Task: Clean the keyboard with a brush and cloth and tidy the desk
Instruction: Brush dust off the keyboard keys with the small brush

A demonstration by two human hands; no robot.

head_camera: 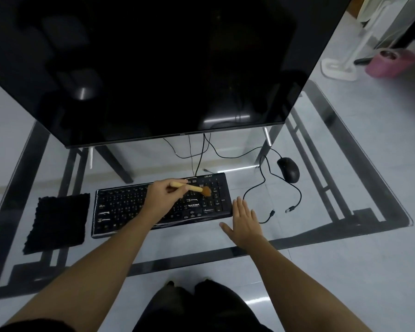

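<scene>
Evidently the job is in its early part, with brushing the step in hand. The person's left hand (pixel 162 196) has its fingers curled round the wooden handle of the brush (pixel 192 188). The bristles are at about 2 o'clock on the keyboard (pixel 122 207), touching the keys or just above them; which cannot be told. The right hand (pixel 243 221) is flat with straight, spread fingers and holds nothing. It lies on or just over the glass desk (pixel 321 164), just beside the keyboard's 4 o'clock corner.

The black cloth (pixel 58 221) lies flat at 9 o'clock of the keyboard with no hand on it, so wiping looks not yet begun. The mouse (pixel 288 173) sits apart at 2 o'clock and loose cables (pixel 295 200) sprawl at 3 o'clock, so tidying seems left to do. How much of the keyboard is already brushed cannot be judged.
</scene>
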